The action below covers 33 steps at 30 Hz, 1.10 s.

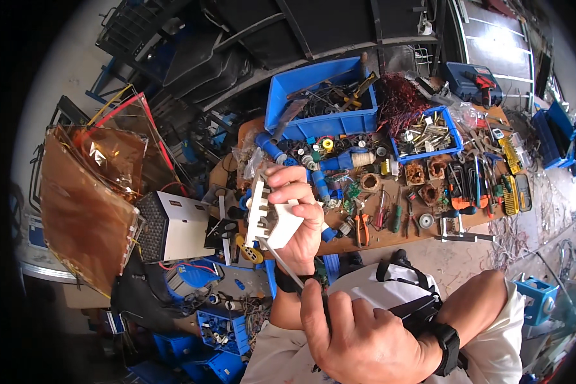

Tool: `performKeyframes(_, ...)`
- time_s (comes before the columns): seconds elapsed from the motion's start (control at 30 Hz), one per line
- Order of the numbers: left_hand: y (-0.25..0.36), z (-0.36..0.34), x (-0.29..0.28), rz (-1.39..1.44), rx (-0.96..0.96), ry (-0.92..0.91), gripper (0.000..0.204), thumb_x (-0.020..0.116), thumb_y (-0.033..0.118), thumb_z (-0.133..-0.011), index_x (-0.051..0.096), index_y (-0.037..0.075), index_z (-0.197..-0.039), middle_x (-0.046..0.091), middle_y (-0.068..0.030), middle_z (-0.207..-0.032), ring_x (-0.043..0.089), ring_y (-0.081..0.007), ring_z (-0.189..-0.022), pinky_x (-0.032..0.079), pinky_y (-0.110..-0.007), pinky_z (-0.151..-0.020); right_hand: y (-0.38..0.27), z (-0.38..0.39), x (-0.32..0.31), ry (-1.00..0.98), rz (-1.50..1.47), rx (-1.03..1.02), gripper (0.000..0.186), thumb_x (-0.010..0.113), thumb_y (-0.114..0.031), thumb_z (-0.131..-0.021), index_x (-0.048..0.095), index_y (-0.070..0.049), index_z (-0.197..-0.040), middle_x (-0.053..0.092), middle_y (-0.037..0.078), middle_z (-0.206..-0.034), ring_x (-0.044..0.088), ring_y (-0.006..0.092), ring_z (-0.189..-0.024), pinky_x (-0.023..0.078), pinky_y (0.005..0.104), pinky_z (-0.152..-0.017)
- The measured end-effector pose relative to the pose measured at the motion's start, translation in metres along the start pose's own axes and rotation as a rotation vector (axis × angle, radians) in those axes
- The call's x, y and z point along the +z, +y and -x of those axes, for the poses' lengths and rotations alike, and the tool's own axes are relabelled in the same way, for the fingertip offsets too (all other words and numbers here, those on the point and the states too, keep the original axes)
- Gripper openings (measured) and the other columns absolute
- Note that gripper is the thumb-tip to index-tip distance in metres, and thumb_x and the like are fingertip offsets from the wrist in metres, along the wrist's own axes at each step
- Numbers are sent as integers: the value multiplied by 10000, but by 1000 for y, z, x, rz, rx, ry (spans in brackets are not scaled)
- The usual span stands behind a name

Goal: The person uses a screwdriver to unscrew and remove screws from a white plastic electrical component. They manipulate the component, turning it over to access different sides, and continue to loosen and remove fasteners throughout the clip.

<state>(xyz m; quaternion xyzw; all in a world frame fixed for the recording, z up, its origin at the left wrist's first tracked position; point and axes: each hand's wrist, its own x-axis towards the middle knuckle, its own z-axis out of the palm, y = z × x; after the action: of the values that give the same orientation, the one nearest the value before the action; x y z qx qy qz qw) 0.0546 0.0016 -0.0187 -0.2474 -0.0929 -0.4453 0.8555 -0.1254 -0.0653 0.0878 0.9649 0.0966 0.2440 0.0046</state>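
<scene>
Nearest the viewer, the right hand (365, 336), a black band (450, 349) at its wrist, is closed around the dark handle of a slim metal-shafted tool (280, 261). The shaft slants up and to the left, its far end meeting the lower edge of a white toothed part (287, 229); whether it presses there cannot be told. Raised in front of the near table edge, the left hand (301, 221) grips this part with curled fingers, the row of teeth facing left. Pale clothing (288, 355) lies below the hands. Beyond, on the brown table (480, 219), are orange-handled pliers (362, 230) and a green-handled screwdriver (397, 219). Farther back stand copper-wound rings (415, 173), then a blue tray (430, 153) of metal pieces, with a tangle of dark red wire (400, 102) behind its left side. Farthest along the table sit a deep blue bin (329, 125) of tools and, to the right, a red-and-black drill (485, 84) at an open blue case (456, 80).
</scene>
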Motion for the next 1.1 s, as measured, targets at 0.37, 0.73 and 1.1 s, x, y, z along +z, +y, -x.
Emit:
performKeyframes(0.37, -9, -4, 11, 30, 42, 2, 165, 535, 205, -950, 538, 94, -1072, 563, -23, -962, 650, -166, -804, 535, -493, -720, 0, 4, 0, -30, -25, -49, 338, 549, -185, -840, 590, 88, -1036, 479, 28, -677, 398, 80, -495, 294, 207, -370)
performKeyframes(0.73, -11, -9, 13, -63, 79, -9, 179, 541, 188, -929, 577, 52, -1039, 587, -54, -933, 683, -171, -763, 574, -445, -628, 10, 4, -6, -126, -215, -100, 483, 545, -158, -755, 549, 143, -1133, 481, 54, -694, 439, 102, -496, 325, 222, -364)
performKeyframes(1.1, -3, -7, 11, -193, 40, -86, 162, 510, 201, -958, 533, 79, -1063, 564, -39, -946, 659, -183, -776, 569, -504, -676, 9, 11, 3, -49, -410, 18, 474, 580, -64, -766, 513, 126, -1195, 475, 86, -722, 488, 160, -512, 386, 272, -393)
